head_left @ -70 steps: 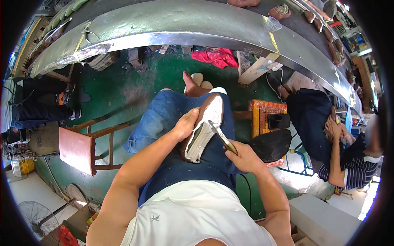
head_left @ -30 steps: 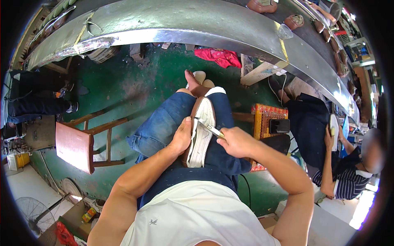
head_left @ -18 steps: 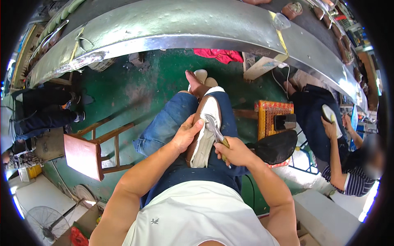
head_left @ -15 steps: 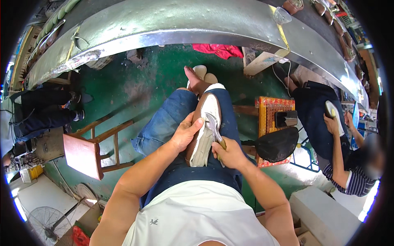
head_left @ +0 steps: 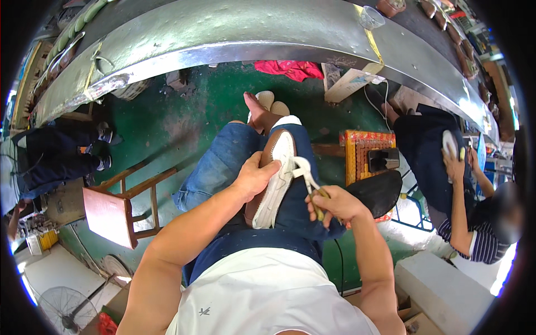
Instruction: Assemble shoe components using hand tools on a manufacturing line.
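Steel olive-handled pincers (head_left: 311,181) had shifted right, just beside brown-and-white leather shoe (head_left: 275,186), grasped by right hand (head_left: 340,203); left hand (head_left: 258,176) clenched shoe, blue-denim thighs (head_left: 219,152) beneath. Firm bracing before regripping seemed wise.

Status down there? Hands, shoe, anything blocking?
Left hand gripping brown shoe, white side up. Right hand holding pincers beside it. Left thumb partly covers shoe.

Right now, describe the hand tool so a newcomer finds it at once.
Find the seated person's blue trousers, mid-picture; on them the left hand holds a brown shoe, white side toward the camera. Just right of that shoe, the right hand grips the pincers. Unlike the broad shoe beside them, they have a pale, curved head and yellowish handles.
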`<state>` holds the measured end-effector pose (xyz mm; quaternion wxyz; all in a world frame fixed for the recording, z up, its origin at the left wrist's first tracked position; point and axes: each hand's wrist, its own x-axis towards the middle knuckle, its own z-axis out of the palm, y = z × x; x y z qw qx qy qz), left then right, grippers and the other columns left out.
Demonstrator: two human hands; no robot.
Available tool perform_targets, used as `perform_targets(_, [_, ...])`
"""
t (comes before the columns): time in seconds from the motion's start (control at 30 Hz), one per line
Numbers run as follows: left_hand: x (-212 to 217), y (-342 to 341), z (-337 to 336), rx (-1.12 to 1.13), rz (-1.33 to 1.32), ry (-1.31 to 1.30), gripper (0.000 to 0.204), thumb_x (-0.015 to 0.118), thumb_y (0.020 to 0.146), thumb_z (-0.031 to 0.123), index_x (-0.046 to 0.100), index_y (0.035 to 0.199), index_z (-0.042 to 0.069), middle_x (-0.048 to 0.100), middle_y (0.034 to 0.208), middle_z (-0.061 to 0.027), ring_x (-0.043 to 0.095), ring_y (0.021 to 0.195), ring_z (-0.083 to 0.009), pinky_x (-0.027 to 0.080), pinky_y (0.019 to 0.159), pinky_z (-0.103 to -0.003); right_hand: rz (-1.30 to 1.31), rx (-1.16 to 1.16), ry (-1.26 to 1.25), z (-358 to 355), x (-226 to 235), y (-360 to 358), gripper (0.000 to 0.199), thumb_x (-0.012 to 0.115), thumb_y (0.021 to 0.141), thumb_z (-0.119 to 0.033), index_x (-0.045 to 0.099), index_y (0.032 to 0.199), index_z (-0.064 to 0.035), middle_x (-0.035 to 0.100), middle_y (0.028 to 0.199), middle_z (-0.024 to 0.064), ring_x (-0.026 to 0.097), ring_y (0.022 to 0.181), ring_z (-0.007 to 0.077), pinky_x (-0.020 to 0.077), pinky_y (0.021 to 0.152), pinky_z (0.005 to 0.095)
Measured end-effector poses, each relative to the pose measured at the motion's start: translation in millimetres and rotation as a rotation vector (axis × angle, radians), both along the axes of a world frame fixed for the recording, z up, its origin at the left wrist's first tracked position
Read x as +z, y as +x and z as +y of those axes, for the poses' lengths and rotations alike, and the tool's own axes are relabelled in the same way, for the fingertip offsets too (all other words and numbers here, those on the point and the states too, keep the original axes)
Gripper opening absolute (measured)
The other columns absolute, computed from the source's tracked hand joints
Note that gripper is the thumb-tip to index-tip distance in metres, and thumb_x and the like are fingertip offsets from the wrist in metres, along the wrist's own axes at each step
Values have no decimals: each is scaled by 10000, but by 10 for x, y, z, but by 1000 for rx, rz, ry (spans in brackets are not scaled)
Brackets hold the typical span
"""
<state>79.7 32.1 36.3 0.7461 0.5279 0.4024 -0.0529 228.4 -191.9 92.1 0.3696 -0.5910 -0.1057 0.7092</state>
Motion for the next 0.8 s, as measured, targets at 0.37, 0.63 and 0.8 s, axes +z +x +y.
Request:
perform_targets(0.37, [122, -10, -4, -193, 95, 184, 601, 738, 885, 337, 546, 1304, -48, 654, 1216, -193, 644, 1111, -258, 505, 968, -373, -940, 227, 281, 486, 159, -116, 444, 473, 1064, -378, 587, 939, 32, 677, 863, 274, 642, 864, 496, 497, 773, 536])
perform_targets(0.63, [-2, -48, 177, -127, 15, -162, 690, 805, 859, 269, 472, 1378, -41, 623, 1282, -167, 621, 1160, -251, 488, 1018, -384, -610, 235, 105, 168, 371, -222, 419, 498, 1059, -340, 637, 955, 42, 686, 769, 179, 690, 704, 308, 531, 676, 408])
perform_targets(0.8, [-21, -2, 164, -118, -2, -215, 686, 809, 861, 252, 469, 1382, -36, 620, 1286, -163, 623, 1156, -250, 487, 1025, -395, -877, 504, 245, 61, 332, -442, 376, 548, 1031, -340, 603, 1000, 31, 697, 926, 256, 669, 884, 441, 520, 749, 508])
